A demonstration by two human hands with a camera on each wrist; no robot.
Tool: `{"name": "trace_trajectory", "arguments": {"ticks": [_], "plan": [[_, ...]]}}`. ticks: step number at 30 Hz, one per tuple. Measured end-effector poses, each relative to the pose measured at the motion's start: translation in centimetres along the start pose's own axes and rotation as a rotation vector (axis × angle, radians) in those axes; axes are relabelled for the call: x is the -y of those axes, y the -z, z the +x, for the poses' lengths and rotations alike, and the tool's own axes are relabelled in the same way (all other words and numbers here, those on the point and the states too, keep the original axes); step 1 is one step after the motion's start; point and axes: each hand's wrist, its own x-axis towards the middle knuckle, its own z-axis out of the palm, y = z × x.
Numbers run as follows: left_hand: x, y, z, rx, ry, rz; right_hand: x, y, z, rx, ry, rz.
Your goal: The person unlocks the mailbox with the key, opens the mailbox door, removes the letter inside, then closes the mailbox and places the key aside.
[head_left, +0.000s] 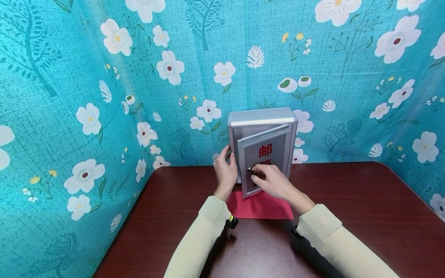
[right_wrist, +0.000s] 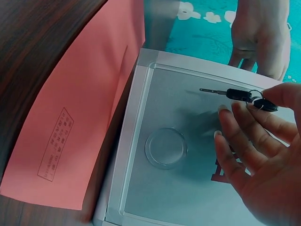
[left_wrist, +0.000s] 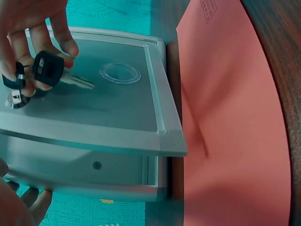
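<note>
A silver metal mailbox (head_left: 259, 114) with red characters stands upright at the back of the table. Its front door (head_left: 281, 144) is swung ajar, with a gap along the left side. My left hand (head_left: 226, 170) holds the box's left side wall, fingers outside and thumb at the front edge. At the door's left edge, my right hand (head_left: 272, 179) pinches the black head of a key (right_wrist: 269, 105) at the lock (left_wrist: 18, 100). A second black-headed key (right_wrist: 237, 94) hangs from the same ring. The key's tip at the lock is hidden.
A red envelope (head_left: 257, 208) with a printed box of small text lies on the dark wooden table (head_left: 347, 200), in front of the mailbox. Behind and to the sides hangs a turquoise flowered curtain (head_left: 194, 46). The door's lower corner overhangs the envelope.
</note>
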Motion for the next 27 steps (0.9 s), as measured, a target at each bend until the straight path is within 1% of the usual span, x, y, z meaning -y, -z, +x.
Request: {"name": "trace_trajectory", "arguments": {"ticks": [7,14,19,27], "plan": [[0.0,-0.1,0.1,-0.007,-0.013,-0.006,0.1,-0.4,0.5,-0.007,0.008,-0.027],[0.1,0.0,0.1,0.0,0.01,-0.001,0.3,-0.9,1.1,-0.028,0.004,-0.052],[-0.1,0.0,0.0,0.0,0.008,0.0,0.5,-1.2,1.5,-0.051,-0.029,-0.089],[-0.2,0.0,-0.1,-0.001,-0.003,0.012,0.9,-1.6,2.2,-0.055,-0.102,-0.11]]}}
